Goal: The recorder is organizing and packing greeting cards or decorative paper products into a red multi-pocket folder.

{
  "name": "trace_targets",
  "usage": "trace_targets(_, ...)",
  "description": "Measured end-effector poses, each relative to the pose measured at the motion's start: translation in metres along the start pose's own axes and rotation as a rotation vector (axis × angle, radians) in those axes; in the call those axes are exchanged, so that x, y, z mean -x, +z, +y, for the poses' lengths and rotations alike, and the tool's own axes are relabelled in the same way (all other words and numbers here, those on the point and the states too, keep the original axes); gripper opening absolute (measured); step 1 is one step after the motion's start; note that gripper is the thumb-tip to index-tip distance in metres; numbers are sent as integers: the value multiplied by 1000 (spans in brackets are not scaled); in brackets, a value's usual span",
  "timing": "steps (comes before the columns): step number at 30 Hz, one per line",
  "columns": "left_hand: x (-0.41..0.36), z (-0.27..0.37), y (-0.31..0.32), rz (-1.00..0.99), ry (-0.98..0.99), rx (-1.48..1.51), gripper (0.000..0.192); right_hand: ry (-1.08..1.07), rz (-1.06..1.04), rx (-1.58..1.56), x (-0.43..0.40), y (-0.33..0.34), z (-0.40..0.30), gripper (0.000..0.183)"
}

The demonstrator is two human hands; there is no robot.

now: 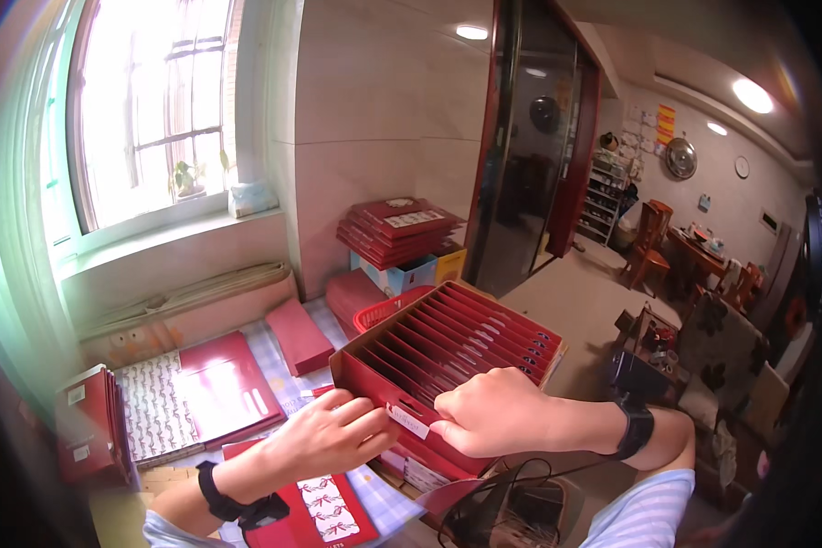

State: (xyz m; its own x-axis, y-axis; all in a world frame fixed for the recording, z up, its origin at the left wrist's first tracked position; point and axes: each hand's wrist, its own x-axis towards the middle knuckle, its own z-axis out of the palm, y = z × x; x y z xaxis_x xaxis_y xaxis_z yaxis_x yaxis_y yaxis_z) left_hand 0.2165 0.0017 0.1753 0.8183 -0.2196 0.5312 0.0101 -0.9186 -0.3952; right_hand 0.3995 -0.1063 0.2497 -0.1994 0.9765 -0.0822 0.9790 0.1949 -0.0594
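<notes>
A red cardboard box point(377, 373) stands before me, filled with a row of upright red folders or flat packs point(466, 329). On its near wall is a white label point(407, 421) with writing, beside a slot. My left hand point(346, 425) is at the label's left end, fingers curled; whether it pinches anything is hidden. My right hand point(493, 414) grips the near wall right of the label, thumb outside and fingers curled at the top edge. Below my left wrist lies a red sheet or folder point(288, 510) with a bow-patterned white panel point(329, 507).
Left on the checked tablecloth point(383, 503) are a glossy red folder point(229, 383), patterned sheets point(154, 404) and upright red packs point(89, 425). A long red box point(300, 335), a red basket point(390, 308) and stacked red packs point(401, 229) stand behind. A dark cable point(534, 472) hangs at right.
</notes>
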Motion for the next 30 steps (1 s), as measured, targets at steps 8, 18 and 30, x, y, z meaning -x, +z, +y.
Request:
trace_targets(8, 63, 40, 44, -347, -120, 222, 20, -14, 72, 65, -7, 7, 7, 28)
trace_targets(18, 15, 21, 2, 241, -309, 132, 35, -43, -117, 48, -11, -10, -16, 43)
trace_targets(30, 1, 13, 7, 153, -324, 141, 69, 334, 228, 20, -45, -12, 180, 30)
